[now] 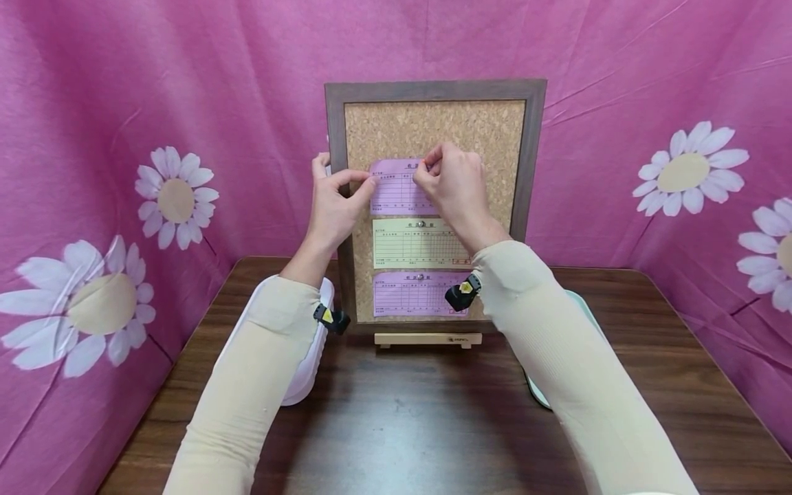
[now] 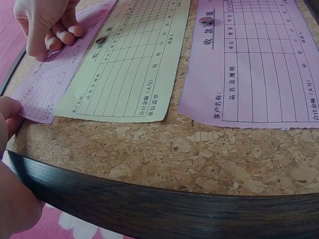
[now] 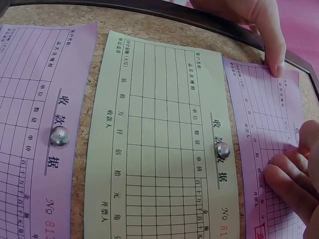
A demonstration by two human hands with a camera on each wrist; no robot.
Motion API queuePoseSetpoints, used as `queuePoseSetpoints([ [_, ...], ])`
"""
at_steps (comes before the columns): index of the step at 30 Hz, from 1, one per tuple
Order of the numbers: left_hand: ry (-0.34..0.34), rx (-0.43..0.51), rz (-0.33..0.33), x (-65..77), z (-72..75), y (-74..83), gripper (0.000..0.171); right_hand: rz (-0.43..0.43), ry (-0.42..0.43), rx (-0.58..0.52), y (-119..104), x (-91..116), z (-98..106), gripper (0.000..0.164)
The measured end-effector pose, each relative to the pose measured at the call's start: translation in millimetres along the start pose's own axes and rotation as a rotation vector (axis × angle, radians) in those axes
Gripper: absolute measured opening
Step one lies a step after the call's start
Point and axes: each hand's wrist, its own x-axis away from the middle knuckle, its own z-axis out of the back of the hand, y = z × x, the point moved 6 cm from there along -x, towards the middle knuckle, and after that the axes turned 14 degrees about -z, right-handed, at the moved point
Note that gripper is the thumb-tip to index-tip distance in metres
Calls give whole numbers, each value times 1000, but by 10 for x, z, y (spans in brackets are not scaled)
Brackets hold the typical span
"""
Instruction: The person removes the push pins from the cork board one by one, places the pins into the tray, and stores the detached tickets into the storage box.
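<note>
Three receipt slips are on a framed corkboard. The top pink slip is between my hands. My left hand pinches its left edge between thumb and forefinger, while other fingers reach behind the frame. Over the slip's printed heading, my right hand has curled fingers and a thumb-and-finger pinch against the paper. The fingers mostly hide what looks like a pushpin; an orange-red spot shows there. Silver pushpins hold the yellow slip and the lower pink slip through their headings.
The board leans on a small wooden stand on a brown wooden table. A white bin stands left, partly under my left sleeve. The edge of a pale green tray shows by my right sleeve. Pink flowered cloth hangs around.
</note>
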Motion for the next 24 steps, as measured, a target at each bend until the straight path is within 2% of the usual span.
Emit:
queuePoseSetpoints([
  [15,9,12,-14,-10,-11,-4,22,-10,2,1,-4,-15,-2,18],
  [24,-11,-8,12,5,-5,-9,23,-17,-6,-6,-5,-6,6,17],
])
